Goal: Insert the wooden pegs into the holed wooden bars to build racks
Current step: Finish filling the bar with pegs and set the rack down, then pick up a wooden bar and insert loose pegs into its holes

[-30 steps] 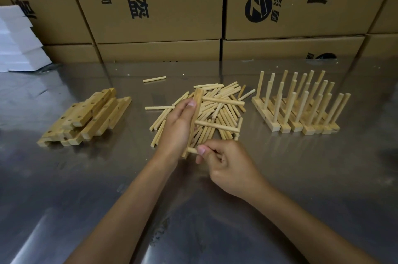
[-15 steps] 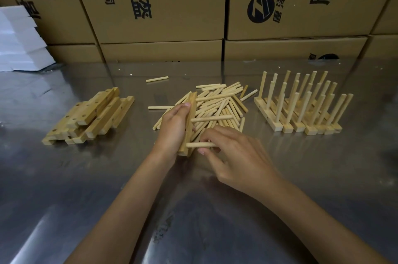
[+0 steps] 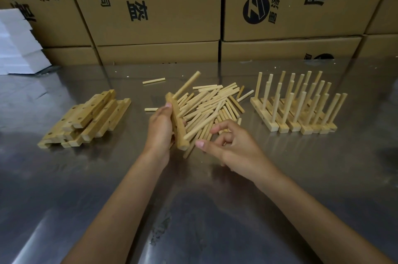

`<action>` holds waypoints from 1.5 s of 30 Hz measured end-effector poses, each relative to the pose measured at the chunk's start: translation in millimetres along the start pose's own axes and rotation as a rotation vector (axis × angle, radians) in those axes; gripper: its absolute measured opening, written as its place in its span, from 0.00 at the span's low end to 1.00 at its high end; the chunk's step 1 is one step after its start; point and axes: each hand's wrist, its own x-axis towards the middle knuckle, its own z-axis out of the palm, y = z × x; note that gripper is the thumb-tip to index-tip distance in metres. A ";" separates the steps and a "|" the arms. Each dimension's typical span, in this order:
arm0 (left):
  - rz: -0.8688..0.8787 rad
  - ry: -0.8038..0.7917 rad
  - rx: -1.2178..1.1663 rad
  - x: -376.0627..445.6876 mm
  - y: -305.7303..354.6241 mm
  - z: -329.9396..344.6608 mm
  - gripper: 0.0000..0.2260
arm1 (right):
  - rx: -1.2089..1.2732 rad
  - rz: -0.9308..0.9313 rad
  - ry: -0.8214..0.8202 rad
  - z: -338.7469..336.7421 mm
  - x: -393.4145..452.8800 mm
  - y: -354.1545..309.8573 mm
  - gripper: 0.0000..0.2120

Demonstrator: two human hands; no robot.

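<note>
So this is mid-build on one rack. The left hand (image 3: 160, 129) has its grip wrapped around a holed wooden bar (image 3: 178, 123), held on edge just left of centre frame, with pegs already seated — one peg (image 3: 187, 84) sticks up toward the upper middle, another peg (image 3: 201, 129) pokes out lower right across the loose peg pile (image 3: 215, 105).

The right hand (image 3: 230, 145) hovers just right of the bar's near end, fingers loosely curled, holding nothing as far as I can see — looks like it's reaching for another peg.

Next move, I'd guess: pinch a single peg from the pile, line its end up with an empty hole and push it straight in while the left hand keeps the bar steady.

Spare bars (image 3: 86, 119) sit stacked at left, finished racks (image 3: 297, 108) stand at right, all on the steel surface (image 3: 215, 209).
</note>
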 end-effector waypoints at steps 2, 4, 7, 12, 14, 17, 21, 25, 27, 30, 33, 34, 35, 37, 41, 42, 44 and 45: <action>0.009 -0.052 -0.037 -0.8 0.3 0.4 0.11 | 0.073 0.051 -0.060 1.3 0.0 0.2 0.18; 0.024 -0.140 -0.079 -4.7 -0.2 3.9 0.10 | 0.081 0.011 -0.049 5.3 0.1 2.4 0.17; 0.017 -0.263 -0.130 -10.7 -0.2 9.8 0.11 | -0.036 -0.081 0.112 1.9 4.7 7.3 0.10; 0.047 -0.301 0.014 -12.9 -3.0 12.2 0.14 | -0.376 -0.194 0.376 -25.5 15.4 17.1 0.08; 0.122 -0.244 0.147 -10.8 -6.4 11.2 0.15 | -0.521 -0.208 0.468 -40.0 18.4 22.0 0.08; 0.202 -0.218 0.240 -8.3 -9.6 8.5 0.14 | -0.725 -0.103 0.527 -59.8 22.7 32.5 0.10; 0.249 -0.195 0.285 -5.4 -11.8 7.0 0.13 | -0.834 0.040 0.526 -71.8 25.1 41.9 0.13; 0.318 -0.136 0.382 -0.6 -13.9 4.3 0.13 | -0.906 0.134 0.521 -76.3 25.8 43.4 0.21; 0.385 -0.086 0.525 2.4 -13.7 0.4 0.13 | -0.935 0.190 0.512 -78.8 25.1 41.8 0.25; 0.451 -0.004 0.844 6.9 -10.6 -10.5 0.12 | -0.964 0.226 0.487 -79.3 22.7 38.6 0.28; 0.483 0.146 1.132 14.2 -2.1 -27.3 0.15 | -0.991 0.206 0.442 -74.0 20.1 33.1 0.26; 0.481 0.201 1.171 16.6 2.1 -34.0 0.16 | -0.996 0.186 0.423 -71.0 19.1 31.5 0.25; 0.469 0.255 1.195 19.8 6.4 -41.2 0.17 | -1.000 0.161 0.404 -67.5 18.2 30.2 0.25; 0.424 0.326 1.245 26.3 11.6 -56.4 0.20 | -0.997 0.113 0.368 -59.7 16.9 28.6 0.24; 0.252 0.294 1.440 34.4 9.8 -75.3 0.23 | -0.981 0.041 0.326 -47.8 17.1 30.3 0.26; 0.238 0.279 1.502 35.0 7.8 -75.6 0.21 | -0.975 0.026 0.326 -46.2 17.2 31.5 0.26; 0.292 0.305 1.522 35.9 5.6 -73.6 0.16 | -0.964 0.002 0.335 -44.4 17.3 33.4 0.27; 0.348 0.345 1.489 35.9 6.4 -72.0 0.15 | -0.958 -0.006 0.339 -44.3 17.5 34.3 0.27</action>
